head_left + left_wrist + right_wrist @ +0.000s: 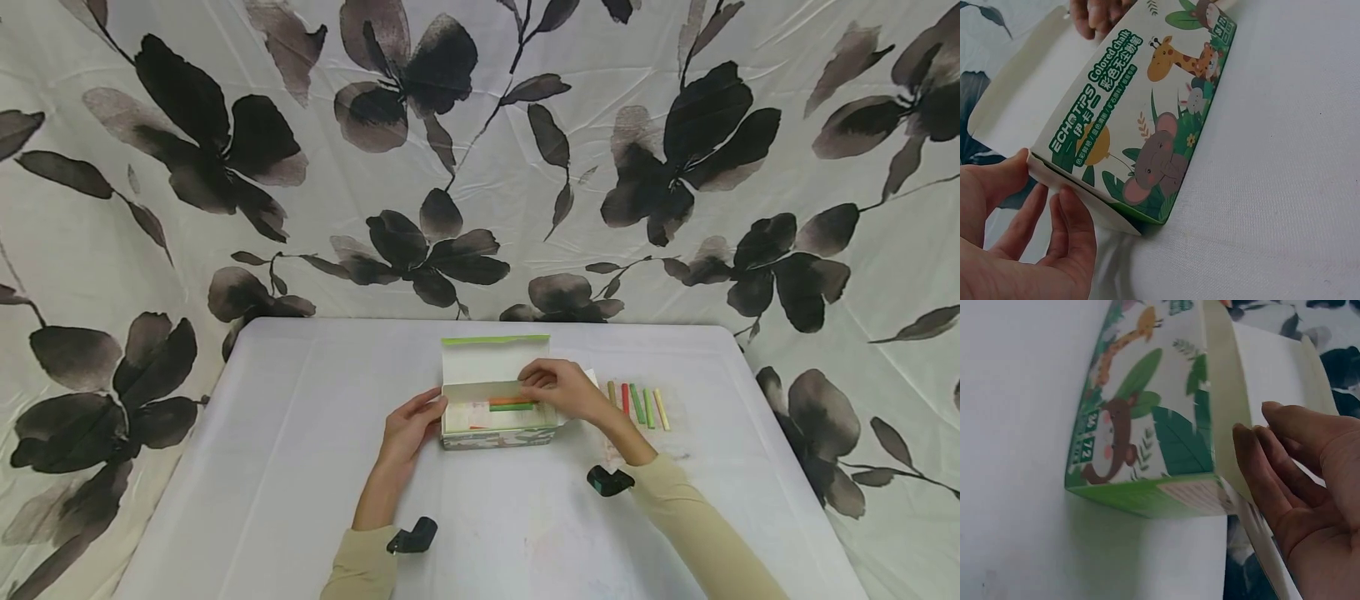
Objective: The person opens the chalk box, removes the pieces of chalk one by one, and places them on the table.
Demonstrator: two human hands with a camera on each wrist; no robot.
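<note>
An open chalk box (497,438) lies on the table, its lid (491,360) raised at the back. Inside it are an orange chalk stick (506,401), a green chalk stick (510,407) and a thin strip of red. My left hand (408,427) touches the box's left end, thumb at the corner and fingers against the side flap (1107,212). Over the box's right end hovers my right hand (564,388), its loosely bent fingertips beside the lid. Nothing shows between them, though the palm side is partly hidden in the head view.
Right of the box, several chalk sticks lie in a row, among them a red stick (626,399) and a yellow stick (662,410). Pale chalk smudges mark the white table cover (300,467) there. A floral cloth (420,167) hangs behind the table.
</note>
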